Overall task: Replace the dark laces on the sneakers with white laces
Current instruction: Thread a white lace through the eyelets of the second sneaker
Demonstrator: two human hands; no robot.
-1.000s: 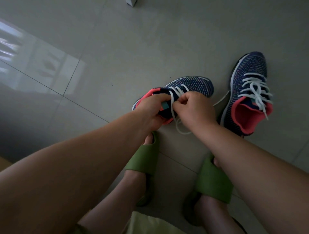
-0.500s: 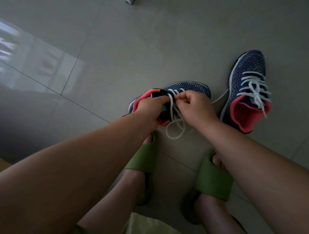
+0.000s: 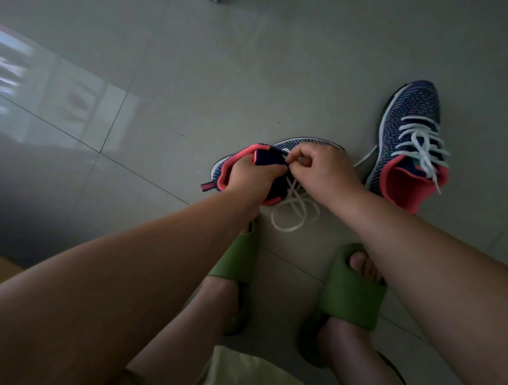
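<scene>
A navy knit sneaker with a pink collar (image 3: 233,162) is held up off the grey floor in the middle of the head view. My left hand (image 3: 247,176) grips its collar and tongue from the near side. My right hand (image 3: 319,170) pinches a white lace (image 3: 291,217) at the top eyelets, beside the tongue. The lace's loose ends loop down onto the floor below the shoe. A second matching sneaker (image 3: 409,143) stands on the floor to the right, laced in white with its ends untied.
My two feet in green slides (image 3: 239,255) (image 3: 354,296) rest on the tiled floor (image 3: 192,82) just below the shoes. A pale green garment edge (image 3: 242,368) shows at the bottom. A small object (image 3: 220,1) lies at the top edge.
The held sneaker has turned, its heel and collar swinging up toward me and its toe now mostly hidden behind my hands. More loose lace has dropped onto the floor.
</scene>
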